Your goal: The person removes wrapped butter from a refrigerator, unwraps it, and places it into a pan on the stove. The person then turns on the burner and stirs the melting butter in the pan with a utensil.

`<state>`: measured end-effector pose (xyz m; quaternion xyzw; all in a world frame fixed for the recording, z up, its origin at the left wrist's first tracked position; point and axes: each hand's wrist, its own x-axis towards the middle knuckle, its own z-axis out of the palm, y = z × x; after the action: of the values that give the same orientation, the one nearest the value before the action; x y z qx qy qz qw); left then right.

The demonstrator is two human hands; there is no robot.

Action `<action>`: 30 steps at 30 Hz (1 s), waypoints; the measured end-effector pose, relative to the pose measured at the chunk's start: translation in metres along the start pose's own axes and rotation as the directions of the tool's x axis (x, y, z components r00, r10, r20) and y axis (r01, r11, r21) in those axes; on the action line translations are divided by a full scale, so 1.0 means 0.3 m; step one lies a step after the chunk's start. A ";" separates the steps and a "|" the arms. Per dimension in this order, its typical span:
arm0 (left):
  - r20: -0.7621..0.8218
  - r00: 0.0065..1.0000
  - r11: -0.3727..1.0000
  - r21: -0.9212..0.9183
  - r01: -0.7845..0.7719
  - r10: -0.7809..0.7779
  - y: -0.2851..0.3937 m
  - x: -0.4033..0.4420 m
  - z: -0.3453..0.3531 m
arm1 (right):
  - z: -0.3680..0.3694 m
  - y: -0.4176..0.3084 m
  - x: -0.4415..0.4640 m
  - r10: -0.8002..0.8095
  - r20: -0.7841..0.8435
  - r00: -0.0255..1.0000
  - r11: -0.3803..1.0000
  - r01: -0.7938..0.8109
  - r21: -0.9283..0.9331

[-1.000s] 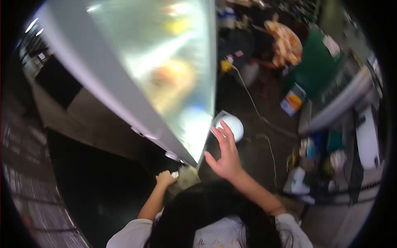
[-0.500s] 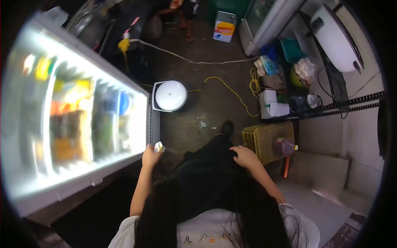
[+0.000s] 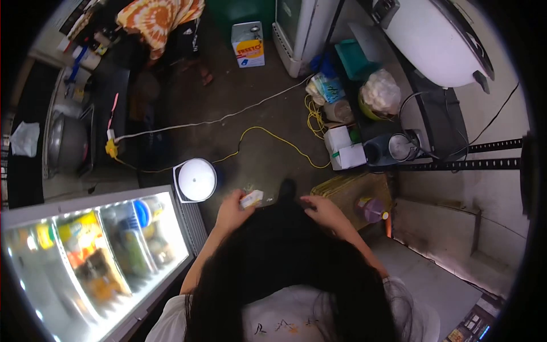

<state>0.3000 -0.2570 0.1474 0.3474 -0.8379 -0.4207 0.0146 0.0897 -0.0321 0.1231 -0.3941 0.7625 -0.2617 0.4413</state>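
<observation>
A small white packet with a yellowish patch [image 3: 251, 199] is pinched in my left hand [image 3: 231, 210]; its print is too small to read. My right hand [image 3: 323, 210] is held in front of my dark clothing, fingers partly curled, with no object visible in it. It is nearest to a yellowish plastic crate [image 3: 353, 196]. A bottle of purple liquid with a yellow cap [image 3: 371, 209] is by the crate. On my left stands a lit display fridge [image 3: 162, 272] with shelves of colourful goods.
A round white-topped object [image 3: 196, 179] stands beside the fridge. A yellow cord [image 3: 268, 129] and a white cord [image 3: 211, 121] cross the floor. A printed tin [image 3: 248, 45] stands ahead, near a person in an orange patterned shirt [image 3: 151, 23]. A loaded shelf [image 3: 419, 122] lines the right.
My view has turned rightward and onward, so the fridge sits lower left. My left hand has moved inward with the packet, and the person's orange shirt shows more.
</observation>
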 end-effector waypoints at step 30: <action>0.122 0.991 0.364 -0.927 0.093 0.059 0.092 1.178 -0.723 | -0.614 -0.918 1.317 -0.227 0.174 0.958 0.663 0.020 0.749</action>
<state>0.0849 -0.6066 0.2124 0.2582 -0.4501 -0.8421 0.1473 -0.0889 -0.5035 0.2318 -0.2625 0.4994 -0.5252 0.6371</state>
